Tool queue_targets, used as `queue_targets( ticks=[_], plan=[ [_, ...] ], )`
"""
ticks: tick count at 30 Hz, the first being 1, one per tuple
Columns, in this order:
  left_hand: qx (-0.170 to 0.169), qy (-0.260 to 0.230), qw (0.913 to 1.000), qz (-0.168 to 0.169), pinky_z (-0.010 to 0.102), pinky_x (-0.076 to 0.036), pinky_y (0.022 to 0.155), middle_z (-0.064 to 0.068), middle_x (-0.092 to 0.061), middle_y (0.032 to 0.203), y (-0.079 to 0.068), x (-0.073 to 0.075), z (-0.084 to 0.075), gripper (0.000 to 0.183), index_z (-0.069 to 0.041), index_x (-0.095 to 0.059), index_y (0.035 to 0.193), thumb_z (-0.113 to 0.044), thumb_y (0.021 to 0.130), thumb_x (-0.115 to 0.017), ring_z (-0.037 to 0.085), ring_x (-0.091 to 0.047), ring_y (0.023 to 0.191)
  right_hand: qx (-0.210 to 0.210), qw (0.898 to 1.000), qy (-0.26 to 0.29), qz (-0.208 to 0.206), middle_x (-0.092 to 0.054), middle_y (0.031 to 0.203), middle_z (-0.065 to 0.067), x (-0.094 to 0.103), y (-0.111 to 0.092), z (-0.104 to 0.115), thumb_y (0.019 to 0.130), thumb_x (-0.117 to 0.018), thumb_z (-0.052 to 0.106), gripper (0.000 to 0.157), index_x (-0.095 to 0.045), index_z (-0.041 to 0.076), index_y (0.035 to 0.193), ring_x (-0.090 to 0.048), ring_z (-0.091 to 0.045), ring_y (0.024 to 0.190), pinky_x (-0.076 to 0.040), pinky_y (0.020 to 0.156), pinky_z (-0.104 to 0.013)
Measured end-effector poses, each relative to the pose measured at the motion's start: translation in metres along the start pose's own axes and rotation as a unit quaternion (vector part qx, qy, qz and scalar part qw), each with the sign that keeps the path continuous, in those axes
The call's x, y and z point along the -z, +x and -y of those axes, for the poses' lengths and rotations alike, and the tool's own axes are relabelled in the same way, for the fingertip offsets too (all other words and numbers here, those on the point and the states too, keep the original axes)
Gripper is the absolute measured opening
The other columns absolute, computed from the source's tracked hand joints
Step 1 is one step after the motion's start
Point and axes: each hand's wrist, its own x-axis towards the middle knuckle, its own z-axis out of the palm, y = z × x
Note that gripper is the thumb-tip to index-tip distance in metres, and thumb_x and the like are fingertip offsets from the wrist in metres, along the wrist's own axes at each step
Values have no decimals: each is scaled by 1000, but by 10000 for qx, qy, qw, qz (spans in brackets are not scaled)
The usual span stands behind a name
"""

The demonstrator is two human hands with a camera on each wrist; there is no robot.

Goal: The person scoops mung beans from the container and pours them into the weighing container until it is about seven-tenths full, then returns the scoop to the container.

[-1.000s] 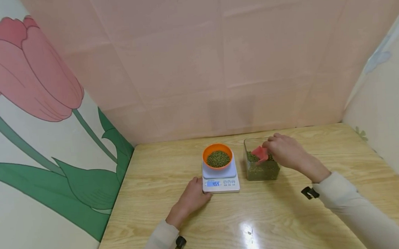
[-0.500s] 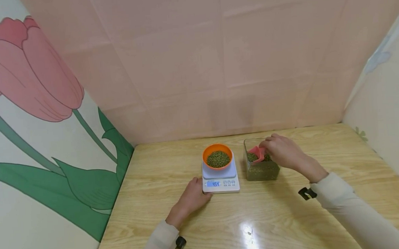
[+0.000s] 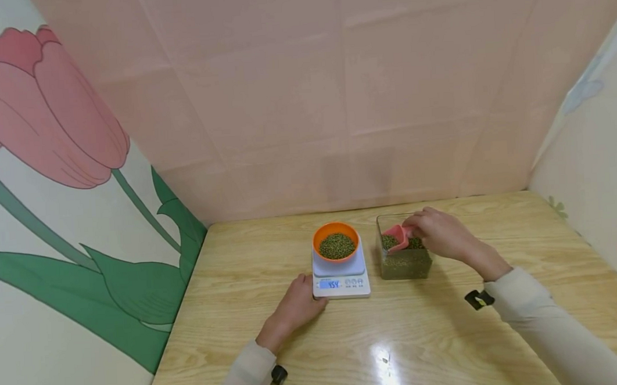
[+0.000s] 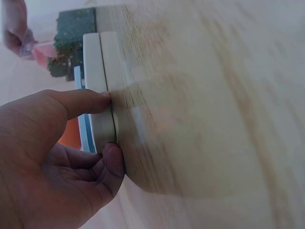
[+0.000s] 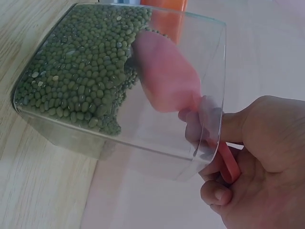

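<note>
My right hand grips the handle of a pink scoop inside a clear rectangular container of green mung beans. In the right wrist view the scoop's front edge is in the beans, and the fingers curl round its handle at the container's rim. My left hand holds the near left corner of a white kitchen scale, thumb and fingers on its edges. An orange bowl with beans in it stands on the scale. The lit display appears to read 454.
The wood-grain table carries the scale and, just right of it, the container. A pink sheet hangs behind the table. Walls with printed flowers stand at the left and right.
The scoop has tilted and shifted a little left and down into the beans, with slight motion of my right hand. My left hand, the scale and the bowl have stayed put.
</note>
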Motion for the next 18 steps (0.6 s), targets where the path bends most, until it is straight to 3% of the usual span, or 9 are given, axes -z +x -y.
queue_targets(
  ticks=[18],
  plan=[
    [8, -66, 10000, -8, 46, -51, 110, 8, -68, 140, 1, -1, 2, 57, -15, -56, 155, -25, 101, -73, 23, -59, 123, -207, 9983, 530, -135, -76, 116, -22, 0, -8, -13, 102, -66, 4, 25, -73, -3, 125, -69, -41, 106, -55, 94, -62]
  ],
)
